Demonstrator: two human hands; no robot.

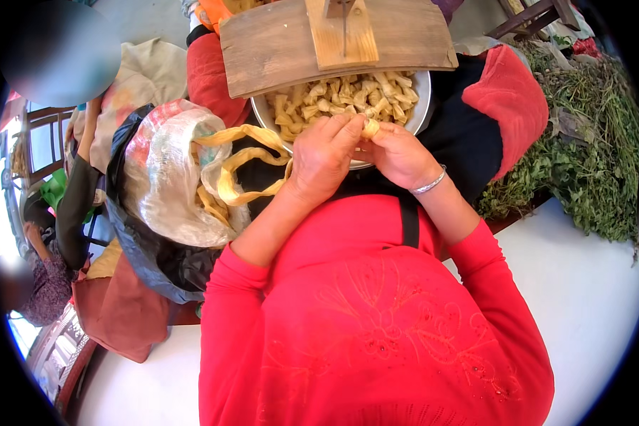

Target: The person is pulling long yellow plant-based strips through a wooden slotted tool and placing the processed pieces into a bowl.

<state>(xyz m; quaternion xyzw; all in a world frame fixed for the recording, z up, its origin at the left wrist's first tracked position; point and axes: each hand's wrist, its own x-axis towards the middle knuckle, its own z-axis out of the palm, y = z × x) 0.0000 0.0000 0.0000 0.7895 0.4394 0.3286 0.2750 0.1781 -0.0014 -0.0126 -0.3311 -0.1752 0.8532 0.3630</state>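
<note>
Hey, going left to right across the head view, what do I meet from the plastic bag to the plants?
Plastic bag, left hand, small yellow piece, right hand, silver bracelet, green plants.

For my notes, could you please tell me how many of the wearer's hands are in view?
2: the left hand and the right hand, close together by the metal bowl, at a small yellow piece; parts of both are hidden.

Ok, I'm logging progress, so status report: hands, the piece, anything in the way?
Left hand and right hand: pinching grip on small yellow piece. Piece at near side of metal bowl. Wooden board hides bowl's far side.
</note>
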